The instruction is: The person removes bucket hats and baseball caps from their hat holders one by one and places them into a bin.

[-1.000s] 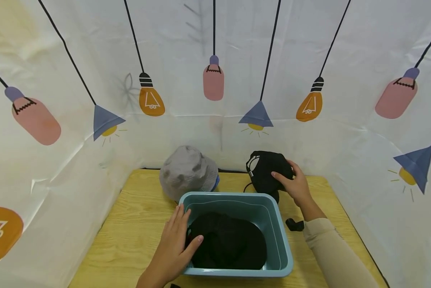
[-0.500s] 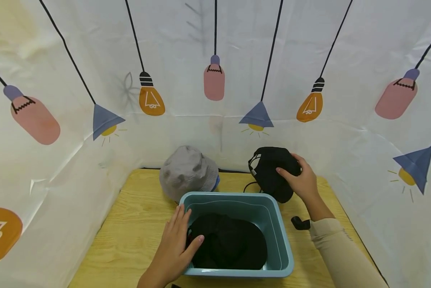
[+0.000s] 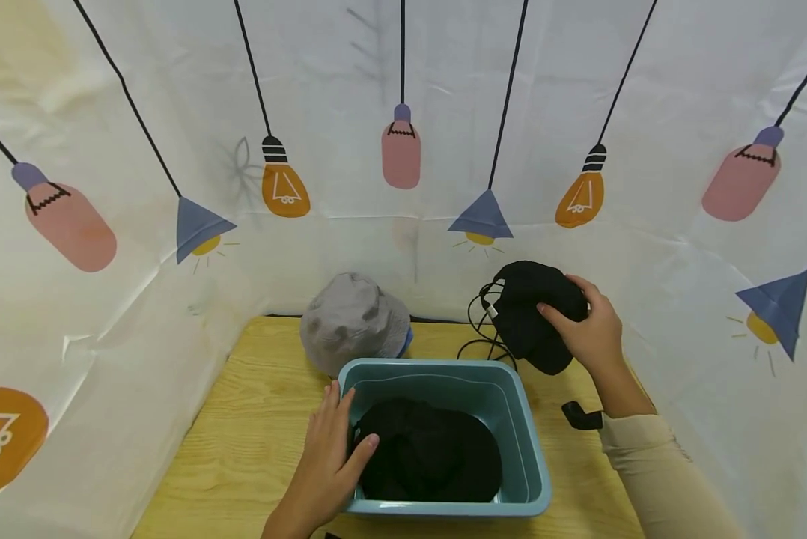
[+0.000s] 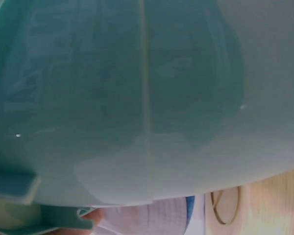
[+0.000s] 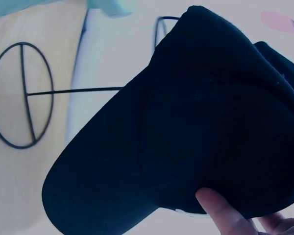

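Note:
My right hand holds a black baseball cap above the back right of the table, thumb on the crown. In the right wrist view the cap's brim points down and left. Behind it shows a black wire hat stand, partly hidden by the cap. My left hand rests on the left rim of a blue-grey plastic basin, fingers straight and thumb over the inside. Another black cap lies in the basin. The left wrist view is mostly filled by the basin's wall.
A grey bucket hat with a blue edge stands behind the basin's left corner. The wooden table ends at a white cloth wall printed with lamps. A small black device sits at the right wrist.
My right hand has lifted the cap up and to the right, baring more of the wire stand. The left hand and the basin have stayed nearly in place.

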### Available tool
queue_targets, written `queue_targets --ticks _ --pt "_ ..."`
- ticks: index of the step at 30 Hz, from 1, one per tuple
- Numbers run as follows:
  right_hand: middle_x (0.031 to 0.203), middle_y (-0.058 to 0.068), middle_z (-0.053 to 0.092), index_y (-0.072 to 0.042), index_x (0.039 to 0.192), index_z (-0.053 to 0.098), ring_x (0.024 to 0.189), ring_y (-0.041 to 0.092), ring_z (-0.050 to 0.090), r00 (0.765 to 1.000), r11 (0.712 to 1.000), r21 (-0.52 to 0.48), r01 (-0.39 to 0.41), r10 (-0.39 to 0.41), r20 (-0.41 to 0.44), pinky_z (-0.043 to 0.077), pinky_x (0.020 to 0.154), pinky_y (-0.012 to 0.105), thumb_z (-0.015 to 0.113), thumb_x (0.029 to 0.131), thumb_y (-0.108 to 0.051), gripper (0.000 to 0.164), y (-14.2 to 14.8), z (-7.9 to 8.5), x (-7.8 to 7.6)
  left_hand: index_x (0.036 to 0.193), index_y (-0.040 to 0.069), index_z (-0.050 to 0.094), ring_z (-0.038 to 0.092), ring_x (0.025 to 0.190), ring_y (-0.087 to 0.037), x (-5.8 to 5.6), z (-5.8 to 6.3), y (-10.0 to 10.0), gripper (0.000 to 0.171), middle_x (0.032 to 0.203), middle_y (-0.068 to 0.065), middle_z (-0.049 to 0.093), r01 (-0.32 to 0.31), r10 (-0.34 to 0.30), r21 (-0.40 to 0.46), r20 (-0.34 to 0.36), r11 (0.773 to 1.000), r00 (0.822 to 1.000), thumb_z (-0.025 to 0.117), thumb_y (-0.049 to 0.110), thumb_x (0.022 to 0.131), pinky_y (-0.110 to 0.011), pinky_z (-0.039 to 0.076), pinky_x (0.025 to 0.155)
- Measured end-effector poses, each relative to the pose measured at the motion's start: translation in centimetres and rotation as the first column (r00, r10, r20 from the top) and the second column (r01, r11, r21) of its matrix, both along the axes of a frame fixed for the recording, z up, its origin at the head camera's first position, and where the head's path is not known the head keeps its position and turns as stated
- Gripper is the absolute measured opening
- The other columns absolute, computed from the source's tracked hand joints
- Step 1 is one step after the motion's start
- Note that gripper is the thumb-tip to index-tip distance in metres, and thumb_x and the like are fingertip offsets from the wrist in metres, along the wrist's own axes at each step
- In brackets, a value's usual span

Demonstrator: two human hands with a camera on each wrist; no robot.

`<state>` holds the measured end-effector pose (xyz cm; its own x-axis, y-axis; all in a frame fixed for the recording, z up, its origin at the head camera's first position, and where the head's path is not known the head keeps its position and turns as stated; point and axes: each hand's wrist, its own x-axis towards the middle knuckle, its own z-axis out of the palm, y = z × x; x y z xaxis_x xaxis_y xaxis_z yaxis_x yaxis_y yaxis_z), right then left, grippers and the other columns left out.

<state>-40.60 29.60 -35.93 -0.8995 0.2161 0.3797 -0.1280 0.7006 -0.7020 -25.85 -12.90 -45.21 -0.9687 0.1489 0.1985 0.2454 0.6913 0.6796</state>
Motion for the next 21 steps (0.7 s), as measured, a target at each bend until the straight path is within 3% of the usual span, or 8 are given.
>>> queue_targets --ticks 7,15,18,21 --pt "0.146 0.023 0.053 -0.025 0.156 0.047 0.127 0.045 0.051 0.999 0.999 0.033 0.009 -0.007 -0.041 0.044 0.096 0.068 0.079 0.089 -0.049 0.078 -0.5 2.4 2.0 0.166 0.014 0.024 0.011 0.161 -0.033 -0.1 0.1 0.1 0.077 0.175 -0.009 0.007 -0.020 0.020 -0.055 0.005 0.998 1.000 0.051 0.053 0.106 -0.076 0.011 0.119" --pt "0.151 0.013 0.054 -0.028 0.153 0.051 0.133 0.037 0.049 0.996 0.999 0.043 -0.004 0.008 -0.088 0.044 0.100 0.064 0.082 0.087 -0.048 0.076 -1.7 4.7 4.3 0.166 0.014 0.025 0.015 0.161 -0.031 -0.2 0.0 0.0 0.077 0.175 -0.008 0.009 -0.030 0.031 -0.074 0.007 0.997 1.000 0.051 0.055 0.106 -0.076 0.013 0.119" --pt "0.150 0.011 0.055 -0.029 0.152 0.052 0.131 0.034 0.051 0.994 0.999 0.053 -0.012 0.017 -0.109 0.045 0.100 0.054 0.083 0.086 -0.045 0.075 -2.3 5.4 5.2 0.166 0.014 0.024 0.014 0.161 -0.030 -0.2 0.0 0.0 0.077 0.175 -0.008 0.008 -0.029 0.029 -0.074 0.005 0.997 1.000 0.050 0.054 0.106 -0.076 0.012 0.119" --pt "0.148 0.008 0.057 -0.029 0.151 0.054 0.127 0.030 0.052 0.991 0.998 0.067 -0.016 0.024 -0.129 0.044 0.095 0.034 0.085 0.085 -0.043 0.074 -3.0 6.0 6.1 0.166 0.015 0.023 0.014 0.161 -0.030 -0.1 -0.1 0.0 0.077 0.175 -0.008 0.008 -0.030 0.030 -0.071 0.003 0.997 1.000 0.050 0.054 0.106 -0.076 0.012 0.119"
